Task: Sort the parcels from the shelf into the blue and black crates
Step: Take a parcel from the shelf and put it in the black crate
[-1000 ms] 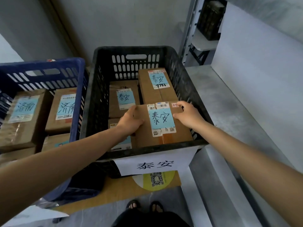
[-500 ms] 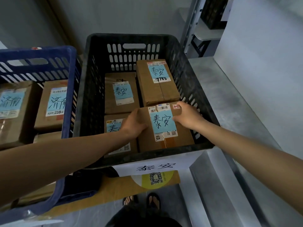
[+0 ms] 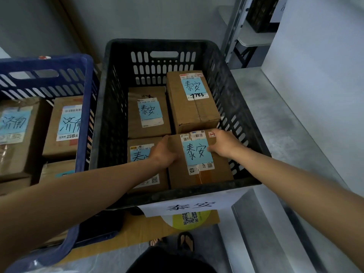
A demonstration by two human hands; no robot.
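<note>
A brown cardboard parcel (image 3: 199, 174) with a blue handwritten label lies in the near right corner of the black crate (image 3: 110, 107). My left hand (image 3: 164, 152) grips its left edge and my right hand (image 3: 223, 143) grips its far right corner. Three other labelled parcels sit in the black crate: one at the near left (image 3: 145, 164), one behind it (image 3: 147, 111) and one at the far right (image 3: 192, 99). The blue crate (image 3: 82, 95) stands to the left with several parcels (image 3: 65, 125) inside.
A white paper sign (image 3: 191, 206) hangs on the black crate's front. Both crates rest on a brown cardboard sheet (image 3: 149, 227). A grey metal shelf surface (image 3: 295, 138) runs along the right, with a shelf post (image 3: 231, 30) behind. My sandalled feet (image 3: 185, 241) show below.
The parcel has gone lower into the near right corner of the black crate, with both hands still on it. The view has shifted slightly.
</note>
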